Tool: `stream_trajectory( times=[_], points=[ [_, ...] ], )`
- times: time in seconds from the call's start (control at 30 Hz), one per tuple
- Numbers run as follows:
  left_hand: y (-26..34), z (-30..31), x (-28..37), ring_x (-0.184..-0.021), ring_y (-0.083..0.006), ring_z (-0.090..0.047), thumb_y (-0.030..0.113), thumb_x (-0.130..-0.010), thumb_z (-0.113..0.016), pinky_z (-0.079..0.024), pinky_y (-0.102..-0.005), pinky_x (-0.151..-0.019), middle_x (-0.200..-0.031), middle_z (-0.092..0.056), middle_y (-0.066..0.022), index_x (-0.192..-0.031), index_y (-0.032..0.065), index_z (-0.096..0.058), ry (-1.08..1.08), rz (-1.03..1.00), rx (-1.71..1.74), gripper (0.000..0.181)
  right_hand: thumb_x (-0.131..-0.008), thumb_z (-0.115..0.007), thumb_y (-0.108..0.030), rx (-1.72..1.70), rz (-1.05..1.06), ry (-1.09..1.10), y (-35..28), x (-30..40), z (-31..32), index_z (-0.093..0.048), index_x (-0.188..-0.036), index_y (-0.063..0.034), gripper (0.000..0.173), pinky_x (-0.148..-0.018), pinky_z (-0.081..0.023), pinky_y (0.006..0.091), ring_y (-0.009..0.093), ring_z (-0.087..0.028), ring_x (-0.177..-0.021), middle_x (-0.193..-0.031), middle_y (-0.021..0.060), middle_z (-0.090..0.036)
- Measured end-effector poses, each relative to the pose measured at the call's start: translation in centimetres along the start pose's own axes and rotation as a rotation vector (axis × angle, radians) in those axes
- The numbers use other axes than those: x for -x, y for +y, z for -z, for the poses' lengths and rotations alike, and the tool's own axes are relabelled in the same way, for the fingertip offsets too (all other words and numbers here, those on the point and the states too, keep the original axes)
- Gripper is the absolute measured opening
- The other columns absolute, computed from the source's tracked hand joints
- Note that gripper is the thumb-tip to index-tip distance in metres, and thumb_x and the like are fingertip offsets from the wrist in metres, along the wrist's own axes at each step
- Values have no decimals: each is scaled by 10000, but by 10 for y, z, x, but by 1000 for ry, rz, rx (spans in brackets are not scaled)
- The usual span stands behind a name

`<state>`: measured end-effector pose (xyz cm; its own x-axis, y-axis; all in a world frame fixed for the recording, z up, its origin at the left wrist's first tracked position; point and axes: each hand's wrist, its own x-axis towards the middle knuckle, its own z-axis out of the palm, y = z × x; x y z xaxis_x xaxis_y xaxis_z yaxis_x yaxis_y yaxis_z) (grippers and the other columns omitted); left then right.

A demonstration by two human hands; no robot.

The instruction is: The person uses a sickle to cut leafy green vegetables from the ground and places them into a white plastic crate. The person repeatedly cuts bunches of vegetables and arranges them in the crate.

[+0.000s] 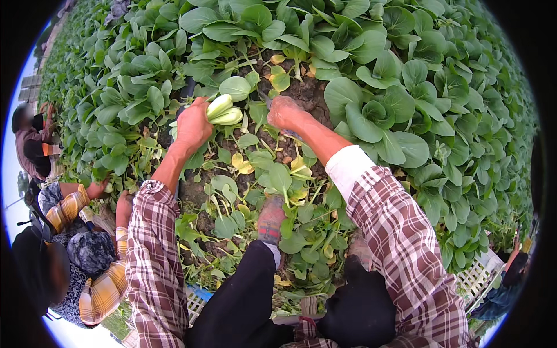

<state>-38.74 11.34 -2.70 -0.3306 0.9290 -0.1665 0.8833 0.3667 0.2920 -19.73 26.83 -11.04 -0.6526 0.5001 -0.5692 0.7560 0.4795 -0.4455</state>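
My left hand (193,124) is closed around a head of bok choy (225,111), its pale, thick stalk bases pointing right. My right hand (285,114) is a short way to the right, low over the soil, in a fist around a knife (263,97). Part of a grey blade shows past the fingers; the grip is mostly hidden. Ahead of both hands stand rooted bok choy plants (300,26), and a large one (374,113) grows right of my right hand. Yellowed leaves (242,163) and cut green leaves (278,177) litter the ground below.
Dense bok choy rows spread ahead and to both sides. My shoe (270,222) rests among trimmed leaves. A co-worker in yellow plaid sleeves (104,300) is close on my left; another person (32,143) is farther off. A white plastic crate (481,274) stands at right, near another person (504,287).
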Motion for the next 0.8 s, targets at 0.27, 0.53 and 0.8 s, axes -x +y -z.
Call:
stream_trajectory(
  times=[0.27,0.53,0.8],
  points=[
    [29,34,86,-1128,-301,-620,29,-730,-732,-462,-340,-998,-1245,-615,-145,-1198,-2,-634,128,56,467,480,-884,-649,-285,-486,-13,186,0,97,19,-684,-1001,17,326,-759,-539,440,339,-697,-800,-849,180,-697],
    [98,67,157,-938,-178,-658,-26,-661,-738,-549,-335,-844,-1190,-665,-86,-1300,16,-553,75,344,1536,667,-884,-727,-419,-1255,167,227,7,164,43,-641,-1183,6,527,-513,-465,228,108,-668,-658,-904,66,-710],
    [126,52,183,-1016,-183,-639,-42,-647,-733,-545,-332,-880,-1303,-618,-100,-1370,13,-495,-64,278,1509,764,-848,-753,-491,-1452,73,55,4,207,11,-635,-993,59,581,-423,-473,226,151,-678,-567,-836,164,-715]
  ],
)
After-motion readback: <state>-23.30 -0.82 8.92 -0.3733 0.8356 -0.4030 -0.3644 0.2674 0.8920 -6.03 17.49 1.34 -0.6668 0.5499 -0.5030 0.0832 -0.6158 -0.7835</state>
